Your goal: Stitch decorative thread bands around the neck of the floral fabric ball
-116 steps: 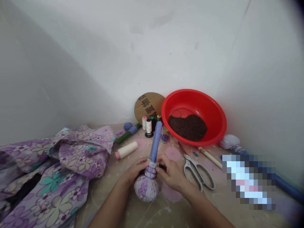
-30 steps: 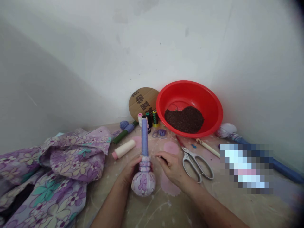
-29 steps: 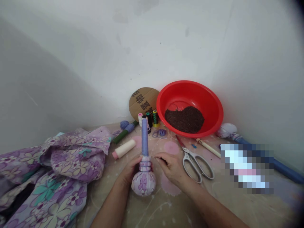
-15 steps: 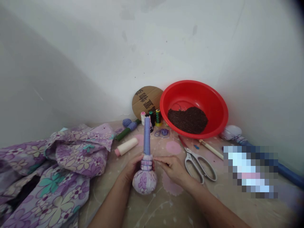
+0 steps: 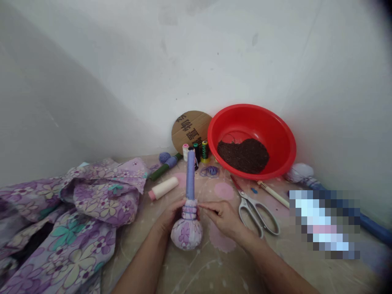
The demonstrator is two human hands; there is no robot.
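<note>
A cloth-covered ball-headed mallet [image 5: 187, 233] stands with its round floral head down and its purple wrapped handle [image 5: 190, 175] pointing up. Purple thread binds the gathered cloth at its neck [image 5: 189, 209]. My left hand [image 5: 168, 218] is wrapped round the neck from the left and behind, with its fingers partly hidden. From the right, my right hand [image 5: 223, 215] reaches to the neck, its index finger extended to the binding and the other fingers curled. Whatever it may pinch is too small to make out.
Floral cloth [image 5: 92, 220] lies heaped at left. Near the wall are thread spools [image 5: 204, 152], a cardboard disc [image 5: 191, 128] and a red basin [image 5: 288, 151] holding dark brown material. Scissors [image 5: 257, 212] lie right of my hand; a white thread roll [image 5: 165, 188] lies left of the handle.
The view has shifted very slightly. Both hands keep the same places on the mallet's neck, and nothing has been let go or picked up.
</note>
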